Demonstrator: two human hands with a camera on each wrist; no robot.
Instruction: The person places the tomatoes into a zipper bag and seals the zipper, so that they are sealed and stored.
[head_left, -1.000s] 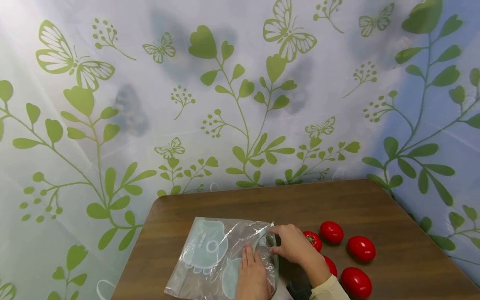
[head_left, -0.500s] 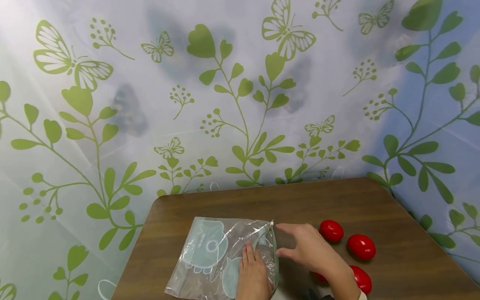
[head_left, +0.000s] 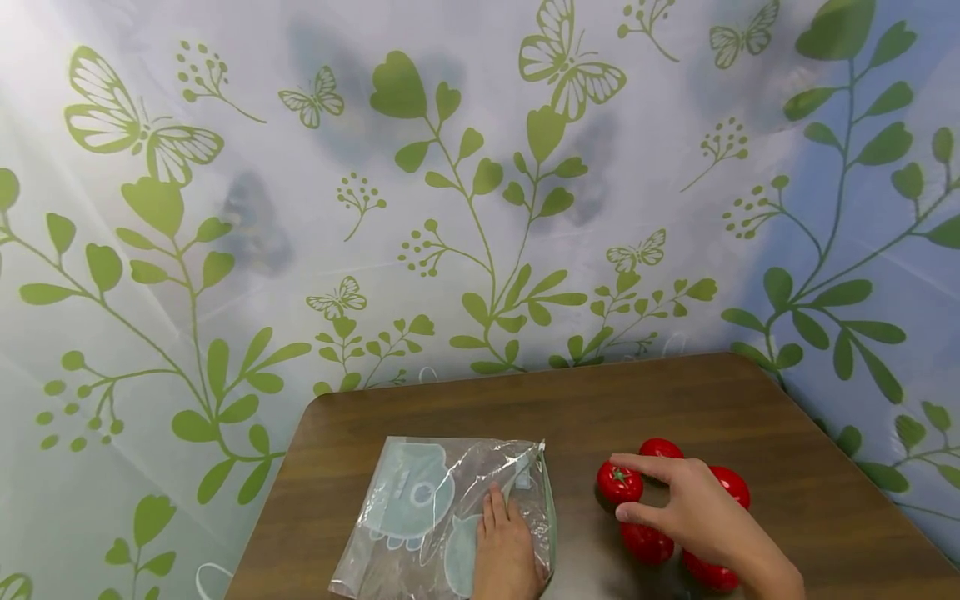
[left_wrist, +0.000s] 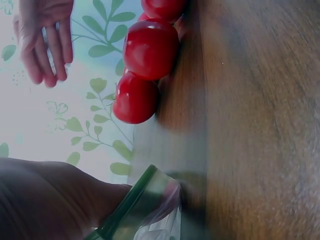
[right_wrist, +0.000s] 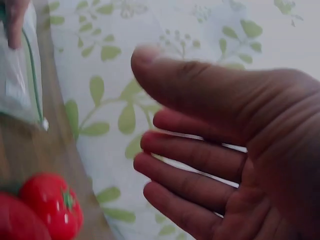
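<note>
A clear plastic zip bag (head_left: pixel 397 500) with pale blue cartoon shapes lies flat on the table. My left hand (head_left: pixel 506 550) rests on its right part with straight fingers. In the left wrist view, the bag's green zip edge (left_wrist: pixel 131 202) crosses beside that hand, and part of the hand shows through the plastic. My right hand (head_left: pixel 697 508) hovers over the tomatoes, fingers extended and thumb apart, holding nothing. One tomato (head_left: pixel 619 483) with a green stem top sits left of its fingertips. Another tomato (head_left: pixel 647 545) lies below the thumb; others are partly covered by the hand.
The wooden table (head_left: pixel 585 408) has a rounded back edge. Behind it hangs a pale curtain (head_left: pixel 420 275) printed with green leaves and butterflies. A white slider (head_left: pixel 542 447) sits at the zip's far corner.
My right hand has let go of the bag's zip edge and moved right, over the tomatoes. The left hand stays on the bag.
</note>
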